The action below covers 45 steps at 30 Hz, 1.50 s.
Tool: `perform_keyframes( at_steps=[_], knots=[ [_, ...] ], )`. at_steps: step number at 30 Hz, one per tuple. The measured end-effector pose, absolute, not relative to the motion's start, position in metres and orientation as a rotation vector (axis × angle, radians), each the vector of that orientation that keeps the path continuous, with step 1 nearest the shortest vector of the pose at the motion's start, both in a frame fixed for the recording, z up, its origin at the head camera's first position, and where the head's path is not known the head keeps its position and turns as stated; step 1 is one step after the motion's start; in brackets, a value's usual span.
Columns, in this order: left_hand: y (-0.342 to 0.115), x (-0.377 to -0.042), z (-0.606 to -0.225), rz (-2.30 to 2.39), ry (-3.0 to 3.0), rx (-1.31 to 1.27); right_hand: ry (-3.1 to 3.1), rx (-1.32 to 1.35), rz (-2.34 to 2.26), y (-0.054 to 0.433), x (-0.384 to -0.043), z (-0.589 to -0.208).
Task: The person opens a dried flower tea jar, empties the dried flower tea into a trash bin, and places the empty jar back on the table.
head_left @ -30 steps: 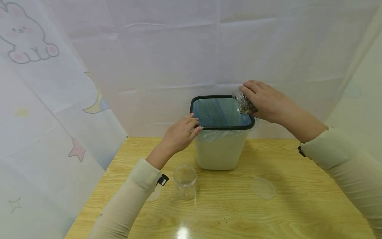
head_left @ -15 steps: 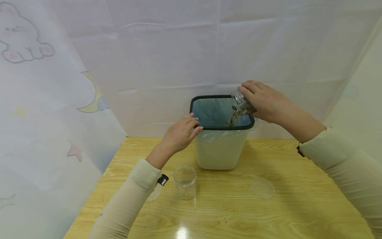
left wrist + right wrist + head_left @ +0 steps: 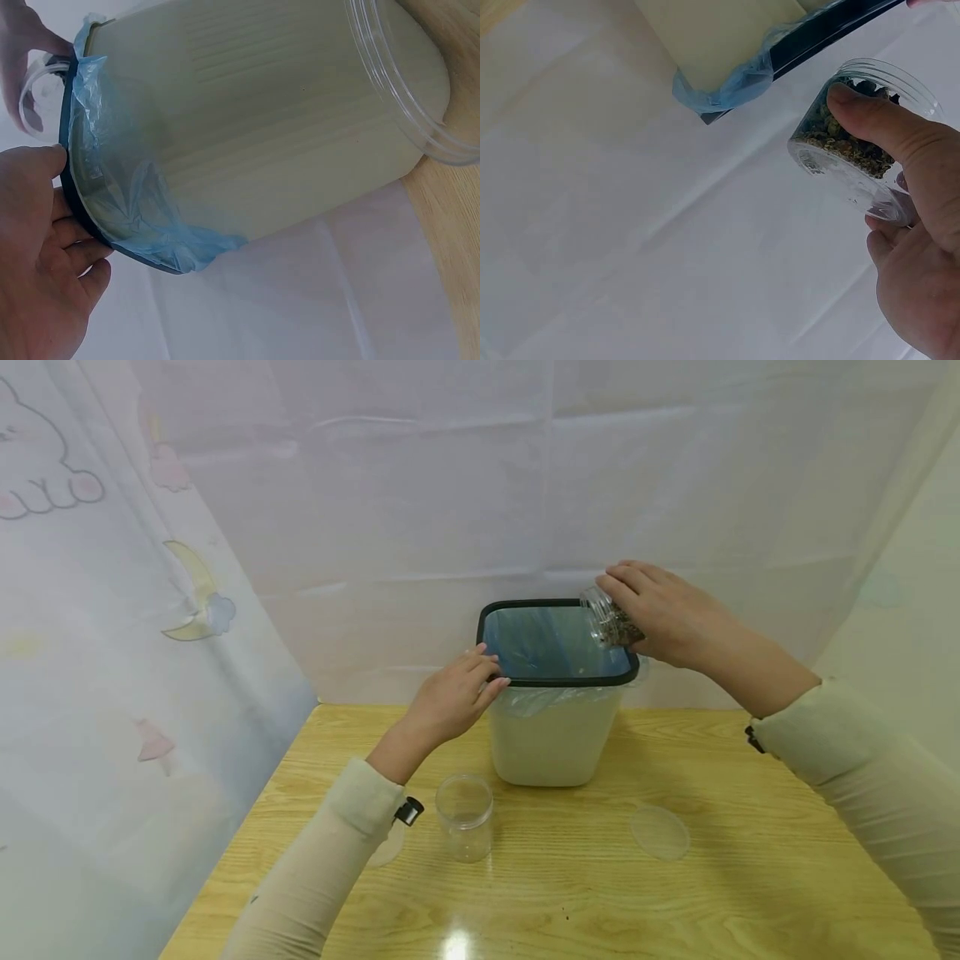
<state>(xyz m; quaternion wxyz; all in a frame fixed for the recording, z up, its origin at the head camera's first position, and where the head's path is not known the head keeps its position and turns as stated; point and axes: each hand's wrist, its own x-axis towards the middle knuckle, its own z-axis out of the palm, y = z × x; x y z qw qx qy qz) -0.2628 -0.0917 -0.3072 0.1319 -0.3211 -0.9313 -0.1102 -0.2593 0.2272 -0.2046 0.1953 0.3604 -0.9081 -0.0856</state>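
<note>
My right hand (image 3: 667, 614) grips a clear plastic jar (image 3: 847, 139), tilted with its mouth over the right side of the trash bin (image 3: 551, 735). Dried, leafy bits (image 3: 840, 142) in brown, green and dark tones lie inside the jar, partly hidden by my thumb. The bin is cream-coloured, with a black rim (image 3: 558, 682) and a thin blue bag lining it. At the near left corner, my left hand (image 3: 453, 693) holds that rim, thumb and curled fingers against it in the left wrist view.
An uncovered clear jar (image 3: 465, 818) stands upright in front of the bin. One translucent disc lid (image 3: 660, 832) lies to the right, another (image 3: 387, 846) beside my left sleeve. Dark specks dot the wooden table (image 3: 555, 910). A pale cloth backdrop (image 3: 390, 527) hangs close behind the bin.
Half a second ago a stream of dried bits fell from the tilted jar into the bin; now no falling stream shows. Both hands stay nearly where they were.
</note>
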Motion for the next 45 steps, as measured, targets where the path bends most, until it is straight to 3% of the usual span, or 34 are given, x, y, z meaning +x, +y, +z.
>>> perform_keyframes(
  at_steps=[45],
  knots=[
    [-0.0902, -0.2677, -0.3083, -0.306, -2.702, -0.934, -2.547, 1.018, -0.352, 0.2202, -0.2613, -0.2035]
  ],
)
